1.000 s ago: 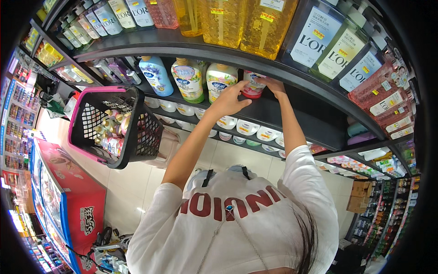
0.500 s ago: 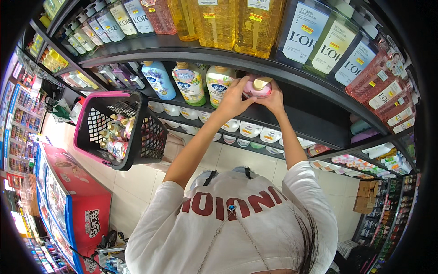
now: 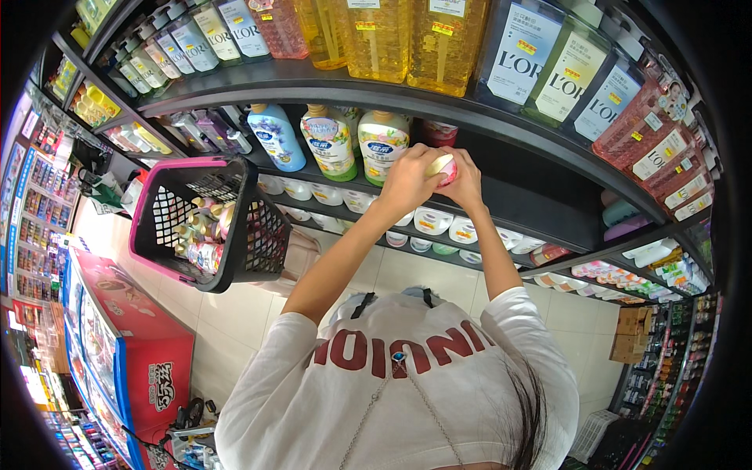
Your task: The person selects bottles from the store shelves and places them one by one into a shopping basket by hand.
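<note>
At the front edge of the middle shelf, both my hands are closed round a pink bottle (image 3: 448, 171) with a pale gold cap. My left hand (image 3: 411, 182) grips its left side, near the cap. My right hand (image 3: 465, 182) wraps the other side, and most of the bottle is hidden between them. Behind it stands another pink-red bottle (image 3: 440, 133). To the left are a white bottle with a floral label (image 3: 383, 145), a similar one with a green base (image 3: 329, 145) and a blue bottle (image 3: 276, 139).
A black shopping basket with a pink rim (image 3: 135, 223) stands at left, with several gold-capped bottles (image 3: 205, 235) inside. Large pump bottles (image 3: 439, 43) line the upper shelf (image 3: 313, 82). White rounded containers (image 3: 433, 222) fill the lower shelf. A red-sided chest freezer (image 3: 157, 329) stands lower left.
My hands have drawn the pink bottle toward me, off its place, and its cap now leans to another side. The pink-red bottle behind has come into view.
</note>
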`<move>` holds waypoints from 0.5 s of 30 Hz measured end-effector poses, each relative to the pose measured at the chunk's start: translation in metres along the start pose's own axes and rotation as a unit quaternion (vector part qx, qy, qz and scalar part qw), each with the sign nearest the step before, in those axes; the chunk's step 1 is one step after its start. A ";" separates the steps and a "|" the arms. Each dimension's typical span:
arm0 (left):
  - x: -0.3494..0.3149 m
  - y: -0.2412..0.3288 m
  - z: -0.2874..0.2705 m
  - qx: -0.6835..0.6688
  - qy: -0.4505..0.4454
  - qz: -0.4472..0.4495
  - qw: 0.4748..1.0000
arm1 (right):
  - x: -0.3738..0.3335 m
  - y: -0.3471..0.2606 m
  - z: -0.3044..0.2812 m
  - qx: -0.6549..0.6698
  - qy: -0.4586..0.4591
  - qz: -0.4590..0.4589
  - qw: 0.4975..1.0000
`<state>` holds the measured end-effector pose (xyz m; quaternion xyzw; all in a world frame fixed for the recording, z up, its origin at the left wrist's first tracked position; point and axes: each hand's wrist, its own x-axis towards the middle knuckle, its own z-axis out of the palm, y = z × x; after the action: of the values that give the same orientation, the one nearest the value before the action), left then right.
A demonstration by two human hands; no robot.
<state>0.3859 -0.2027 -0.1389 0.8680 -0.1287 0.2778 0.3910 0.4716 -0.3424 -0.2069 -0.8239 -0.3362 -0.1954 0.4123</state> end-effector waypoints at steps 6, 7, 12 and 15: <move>0.000 0.007 -0.005 0.022 -0.020 0.009 1.000 | -0.006 -0.007 -0.005 -0.003 0.004 0.012 1.000; 0.001 0.008 -0.005 0.017 -0.026 0.010 0.999 | -0.007 -0.009 -0.006 -0.004 0.004 0.013 1.000; 0.002 0.013 -0.010 0.002 -0.035 0.015 0.999 | -0.009 -0.017 -0.009 -0.015 0.002 0.029 0.999; 0.002 0.017 -0.014 0.005 -0.047 0.020 0.999 | -0.010 -0.022 -0.011 -0.017 0.003 0.043 0.999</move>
<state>0.3751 -0.2036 -0.1200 0.8793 -0.1629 0.2454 0.3743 0.4487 -0.3462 -0.1942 -0.8438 -0.2960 -0.1861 0.4072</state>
